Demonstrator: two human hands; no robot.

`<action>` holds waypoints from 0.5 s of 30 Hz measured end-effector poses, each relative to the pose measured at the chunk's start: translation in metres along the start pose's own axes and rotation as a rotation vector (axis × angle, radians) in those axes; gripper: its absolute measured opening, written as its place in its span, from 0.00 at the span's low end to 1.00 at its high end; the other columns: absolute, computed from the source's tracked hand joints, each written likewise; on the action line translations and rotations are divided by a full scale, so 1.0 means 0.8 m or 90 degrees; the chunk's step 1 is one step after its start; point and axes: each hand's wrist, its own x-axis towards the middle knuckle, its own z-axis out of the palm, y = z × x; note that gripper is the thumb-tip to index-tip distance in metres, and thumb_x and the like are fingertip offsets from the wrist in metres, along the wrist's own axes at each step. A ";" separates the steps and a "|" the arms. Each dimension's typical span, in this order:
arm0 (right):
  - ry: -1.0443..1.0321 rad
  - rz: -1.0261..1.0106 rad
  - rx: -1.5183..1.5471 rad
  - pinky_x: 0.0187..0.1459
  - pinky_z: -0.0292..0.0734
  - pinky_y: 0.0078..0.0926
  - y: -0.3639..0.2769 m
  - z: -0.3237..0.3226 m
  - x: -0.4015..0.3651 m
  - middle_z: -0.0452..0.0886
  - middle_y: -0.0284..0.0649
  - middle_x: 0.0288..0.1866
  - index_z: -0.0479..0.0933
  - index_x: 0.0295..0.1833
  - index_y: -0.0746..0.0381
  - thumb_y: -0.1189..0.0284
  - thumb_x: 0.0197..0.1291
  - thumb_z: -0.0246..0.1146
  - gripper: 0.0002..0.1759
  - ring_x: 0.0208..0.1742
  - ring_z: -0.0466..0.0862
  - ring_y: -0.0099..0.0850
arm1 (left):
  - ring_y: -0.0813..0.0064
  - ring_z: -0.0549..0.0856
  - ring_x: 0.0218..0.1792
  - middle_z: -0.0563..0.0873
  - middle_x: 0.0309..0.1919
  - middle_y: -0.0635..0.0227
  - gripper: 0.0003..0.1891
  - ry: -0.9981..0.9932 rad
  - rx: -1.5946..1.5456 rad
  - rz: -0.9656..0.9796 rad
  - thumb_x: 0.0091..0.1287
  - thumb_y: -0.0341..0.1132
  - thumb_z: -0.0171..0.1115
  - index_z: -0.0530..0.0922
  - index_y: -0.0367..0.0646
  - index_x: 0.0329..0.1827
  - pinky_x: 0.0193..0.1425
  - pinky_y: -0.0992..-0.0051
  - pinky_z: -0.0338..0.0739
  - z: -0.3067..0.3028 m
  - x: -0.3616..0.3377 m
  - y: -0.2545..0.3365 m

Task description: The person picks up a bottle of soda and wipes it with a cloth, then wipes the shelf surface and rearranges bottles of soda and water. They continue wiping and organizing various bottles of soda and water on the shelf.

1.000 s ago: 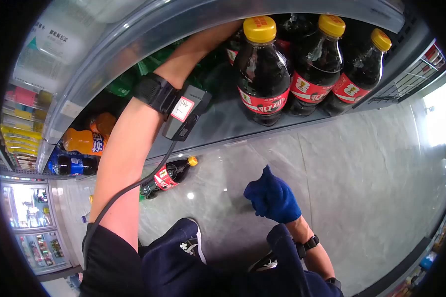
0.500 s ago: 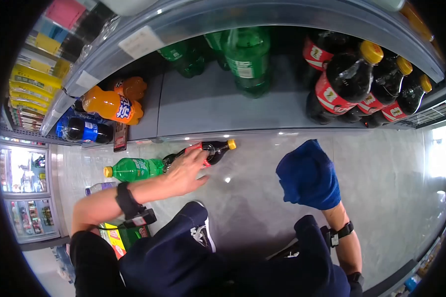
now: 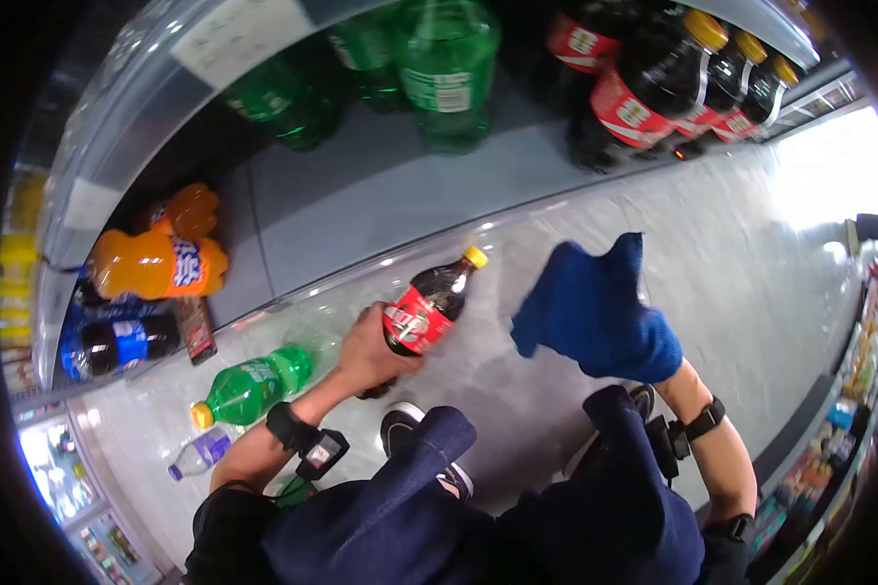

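Observation:
My left hand [image 3: 373, 353] is wrapped round a dark cola bottle [image 3: 423, 314] with a red label and yellow cap, tilted with the cap toward the shelf. A blue cloth [image 3: 595, 310] covers my right hand [image 3: 644, 346], whose fingers are hidden beneath it. Left of my left hand, a green bottle [image 3: 254, 387] with a yellow cap lies on the floor. Beside it lies a small clear bottle [image 3: 201, 453] with a purple label.
Above is a grey shelf [image 3: 361, 195] with green bottles [image 3: 449, 83], several cola bottles [image 3: 644, 102] on the right and orange bottles [image 3: 156, 265] on the left. My shoes [image 3: 400, 426] are below. Stocked shelves [image 3: 829, 439] run along the right.
My left hand has closed round the cola bottle and lifted it off the floor. My right hand has shifted slightly with the cloth, which now spreads out more. The view has tilted.

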 end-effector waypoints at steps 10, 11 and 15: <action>0.432 0.295 0.259 0.52 0.77 0.30 -0.082 0.046 0.058 0.73 0.46 0.51 0.47 0.69 0.64 0.62 0.35 0.79 0.60 0.50 0.78 0.35 | 0.66 0.83 0.48 0.82 0.45 0.55 0.42 -0.133 -0.280 0.215 0.36 0.43 0.81 0.69 0.33 0.54 0.54 0.69 0.76 0.078 -0.004 0.143; 0.411 0.213 0.297 0.50 0.78 0.31 -0.079 0.039 0.061 0.74 0.45 0.50 0.49 0.67 0.64 0.63 0.36 0.79 0.57 0.49 0.79 0.34 | 0.68 0.82 0.48 0.82 0.45 0.56 0.42 -0.147 -0.329 0.200 0.37 0.42 0.81 0.69 0.33 0.55 0.54 0.70 0.76 0.076 -0.008 0.145; 0.069 0.136 0.681 0.46 0.79 0.27 -0.049 0.013 0.076 0.80 0.38 0.42 0.71 0.54 0.66 0.67 0.49 0.71 0.28 0.42 0.80 0.26 | 0.72 0.80 0.51 0.82 0.46 0.65 0.34 -0.424 -0.515 0.190 0.42 0.42 0.77 0.73 0.39 0.53 0.56 0.72 0.74 0.031 -0.003 0.147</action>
